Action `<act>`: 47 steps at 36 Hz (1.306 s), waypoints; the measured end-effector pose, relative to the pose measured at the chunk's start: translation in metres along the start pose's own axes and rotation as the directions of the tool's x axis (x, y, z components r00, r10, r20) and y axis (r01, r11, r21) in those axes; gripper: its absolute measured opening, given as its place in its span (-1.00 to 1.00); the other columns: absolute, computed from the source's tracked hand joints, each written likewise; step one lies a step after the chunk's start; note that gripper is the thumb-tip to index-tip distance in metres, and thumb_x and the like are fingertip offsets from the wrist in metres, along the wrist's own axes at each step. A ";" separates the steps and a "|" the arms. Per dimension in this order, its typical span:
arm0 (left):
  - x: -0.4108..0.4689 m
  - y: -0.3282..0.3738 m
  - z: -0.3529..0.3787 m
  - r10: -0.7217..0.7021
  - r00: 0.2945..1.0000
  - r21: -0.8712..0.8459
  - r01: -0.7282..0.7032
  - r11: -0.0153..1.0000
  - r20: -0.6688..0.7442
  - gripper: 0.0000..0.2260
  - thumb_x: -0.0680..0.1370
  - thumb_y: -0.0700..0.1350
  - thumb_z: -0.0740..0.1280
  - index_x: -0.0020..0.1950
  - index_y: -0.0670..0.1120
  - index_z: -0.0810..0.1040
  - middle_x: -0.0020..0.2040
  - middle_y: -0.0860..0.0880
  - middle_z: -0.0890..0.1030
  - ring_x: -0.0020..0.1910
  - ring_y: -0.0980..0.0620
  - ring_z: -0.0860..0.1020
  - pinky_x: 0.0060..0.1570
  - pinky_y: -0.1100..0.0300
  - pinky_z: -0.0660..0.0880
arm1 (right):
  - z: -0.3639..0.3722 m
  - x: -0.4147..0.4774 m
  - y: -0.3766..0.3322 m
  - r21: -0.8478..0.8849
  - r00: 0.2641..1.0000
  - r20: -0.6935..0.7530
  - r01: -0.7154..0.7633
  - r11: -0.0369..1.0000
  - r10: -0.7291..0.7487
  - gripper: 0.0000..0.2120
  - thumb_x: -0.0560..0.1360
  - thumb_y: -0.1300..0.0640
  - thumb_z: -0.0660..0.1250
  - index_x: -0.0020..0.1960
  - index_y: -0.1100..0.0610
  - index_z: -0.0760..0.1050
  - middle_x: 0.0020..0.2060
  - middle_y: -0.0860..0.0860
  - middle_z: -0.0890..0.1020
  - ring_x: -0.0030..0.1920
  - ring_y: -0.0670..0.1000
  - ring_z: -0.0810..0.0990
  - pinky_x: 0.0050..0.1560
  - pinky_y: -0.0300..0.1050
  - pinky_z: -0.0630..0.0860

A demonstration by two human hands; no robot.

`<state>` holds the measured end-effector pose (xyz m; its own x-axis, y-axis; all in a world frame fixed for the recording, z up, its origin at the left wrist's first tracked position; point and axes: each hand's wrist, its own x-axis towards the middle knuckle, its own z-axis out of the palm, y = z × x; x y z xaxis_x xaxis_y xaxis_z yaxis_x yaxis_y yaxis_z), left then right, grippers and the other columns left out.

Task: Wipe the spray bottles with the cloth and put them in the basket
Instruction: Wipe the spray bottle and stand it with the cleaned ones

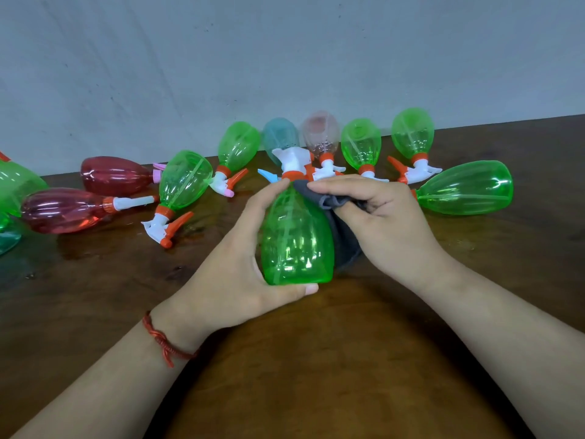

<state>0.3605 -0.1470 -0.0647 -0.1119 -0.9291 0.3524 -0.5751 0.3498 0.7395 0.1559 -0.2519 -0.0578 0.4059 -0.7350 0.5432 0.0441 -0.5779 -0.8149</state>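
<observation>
The left hand (234, 264) gripped a green spray bottle (297, 239) near the middle of the wooden counter (316, 359). Its fingers were curled along the bottle's left side and its thumb lay across the base, while the orange collar and white spray head pointed away toward the grey wall (285, 58). The right hand (380, 223) pinched a dark grey cloth (343, 242) against the bottle's right flank, with the index finger stretched over the fold near the neck and the other fingers curled into the fabric (the lower part of the cloth hung behind the bottle, partly hidden). I could not tell whether the held bottle touched the counter or was just above it. A red string bracelet (161, 340) circled the left wrist. Beyond the hands, more bottles lay on their sides in a loose arc along the back edge. There were two red bottles (68, 210) at the left, then a green one with an orange trigger (185, 182), then another green bottle (239, 145). Directly behind the held sprayer lay a blue bottle (280, 137) and a pale pink bottle (319, 129). Next came a pair of green bottles (361, 144), and at the far right a larger-looking green bottle (467, 188) just beside the right hand's knuckles. Further green bottles (15, 185) were cut off at the left edge.
</observation>
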 end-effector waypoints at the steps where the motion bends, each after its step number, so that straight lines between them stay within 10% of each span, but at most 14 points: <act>1: -0.001 0.001 0.000 0.008 1.000 -0.038 -0.008 0.999 -0.004 0.09 0.36 -0.14 0.74 0.72 0.02 0.14 0.62 0.10 0.38 0.60 0.02 0.41 0.55 -0.06 0.40 | 0.000 0.001 -0.002 0.082 0.999 -0.010 -0.034 0.996 0.035 -0.61 0.60 0.48 0.31 0.17 0.06 0.72 0.09 -0.07 0.77 0.22 -0.12 0.69 0.28 -0.23 0.54; 5: -0.002 0.003 0.000 -0.020 0.999 -0.159 0.024 0.987 0.026 0.08 0.37 -0.14 0.72 0.71 0.08 0.12 0.60 0.10 0.39 0.56 -0.04 0.46 0.49 -0.08 0.47 | 0.001 0.000 -0.004 0.224 0.995 -0.022 -0.086 0.971 0.094 -0.55 0.58 0.52 0.26 0.12 0.04 0.72 0.06 -0.08 0.78 0.17 -0.11 0.71 0.22 -0.24 0.56; 24: 0.002 -0.006 0.002 -0.021 0.998 -0.054 0.018 0.998 -0.055 0.03 0.36 -0.07 0.75 0.68 0.05 0.24 0.58 0.02 0.44 0.56 -0.07 0.46 0.52 -0.15 0.44 | 0.006 -0.004 -0.001 -0.160 0.995 0.003 0.102 0.982 -0.103 -0.55 0.55 0.50 0.27 0.24 0.11 0.72 0.20 -0.06 0.72 0.32 -0.06 0.63 0.44 -0.03 0.50; 33: 0.006 -0.009 -0.003 -0.129 0.946 -0.050 0.120 0.992 -0.297 -0.03 0.36 0.10 0.73 0.65 0.17 0.29 0.54 0.22 0.46 0.52 0.26 0.42 0.54 0.15 0.38 | 0.002 -0.011 -0.007 -0.225 0.958 0.159 0.271 0.936 -0.239 -0.51 0.48 0.56 0.30 0.18 0.11 0.75 0.22 -0.06 0.71 0.29 -0.09 0.64 0.32 -0.16 0.55; 47: 0.007 -0.005 -0.002 -0.205 0.936 -0.119 0.178 0.977 -0.285 -0.05 0.35 0.12 0.72 0.64 0.17 0.31 0.47 0.24 0.53 0.44 0.28 0.50 0.49 0.10 0.44 | 0.001 -0.010 -0.006 -0.226 0.964 0.167 0.243 0.943 -0.208 -0.51 0.49 0.48 0.23 0.22 0.12 0.73 0.24 -0.06 0.70 0.33 -0.10 0.62 0.37 -0.17 0.52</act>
<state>0.3640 -0.1552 -0.0643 0.2441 -0.9077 0.3414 -0.4857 0.1903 0.8532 0.1524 -0.2408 -0.0579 0.5345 -0.5287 0.6594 -0.0657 -0.8038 -0.5913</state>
